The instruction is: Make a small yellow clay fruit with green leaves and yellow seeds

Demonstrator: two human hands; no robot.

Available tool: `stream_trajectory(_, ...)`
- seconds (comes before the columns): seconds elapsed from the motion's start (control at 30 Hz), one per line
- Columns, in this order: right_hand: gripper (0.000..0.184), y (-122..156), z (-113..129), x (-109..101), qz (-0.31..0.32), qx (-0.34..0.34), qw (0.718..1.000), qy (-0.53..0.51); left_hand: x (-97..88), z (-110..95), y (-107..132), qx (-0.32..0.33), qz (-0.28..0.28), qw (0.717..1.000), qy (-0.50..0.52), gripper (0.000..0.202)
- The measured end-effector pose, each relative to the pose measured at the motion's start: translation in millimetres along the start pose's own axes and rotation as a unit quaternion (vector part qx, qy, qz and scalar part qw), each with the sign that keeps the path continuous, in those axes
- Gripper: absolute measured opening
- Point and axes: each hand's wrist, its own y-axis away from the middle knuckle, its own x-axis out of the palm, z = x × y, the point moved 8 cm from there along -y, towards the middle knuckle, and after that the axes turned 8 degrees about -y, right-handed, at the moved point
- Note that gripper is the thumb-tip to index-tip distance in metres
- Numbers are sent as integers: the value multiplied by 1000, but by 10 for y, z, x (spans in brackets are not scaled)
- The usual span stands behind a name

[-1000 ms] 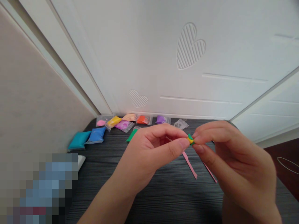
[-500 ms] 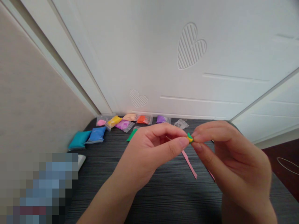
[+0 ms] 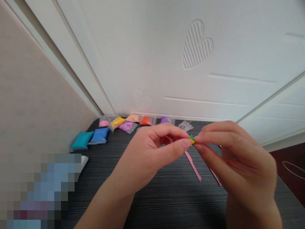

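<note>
Between both hands, above the dark table, is a small yellow and green piece of modelling clay (image 3: 192, 141). My left hand (image 3: 152, 149) pinches its left side between thumb and forefinger. From the right, my right hand (image 3: 233, 156) grips it with thumb and fingertips, which cover part of it. Below and behind the hands lies a pink strip-like tool (image 3: 193, 166), its upper end hidden by my left hand. A second thin pink piece (image 3: 215, 176) shows partly beside my right hand.
Along the back edge of the dark table (image 3: 166, 203) lie several bags of coloured clay, among them a yellow bag (image 3: 116, 122) and an orange bag (image 3: 146, 120). Teal (image 3: 82, 140) and blue (image 3: 99, 136) bags sit at the left. A white panelled door (image 3: 154, 57) stands behind.
The fingertips have closed further around the clay, so less of it shows. My right hand has shifted slightly left, and the view has moved a little.
</note>
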Motion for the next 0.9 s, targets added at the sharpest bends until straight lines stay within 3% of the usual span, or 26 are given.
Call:
stream_trajectory(0.4, 30, -3, -14, 19, 10, -3, 1000, -12, -25, -8, -1, 0, -22, 1000, -7, 4)
stream_trajectory(0.57, 26, 13, -9, -13, -52, -2, 998, -30, -8, -15, -8, 3, -20, 999, 41, 5)
stream_trajectory(0.7, 26, 40, 47, -21, -99, -40, 994, -4, 16, 16, -5, -12, -33, 995, 96, 5)
stream_trajectory(0.9, 32, 60, 67, 5, -104, -74, 992, 18, 82, 81, 11, -50, -28, 988, 145, 6)
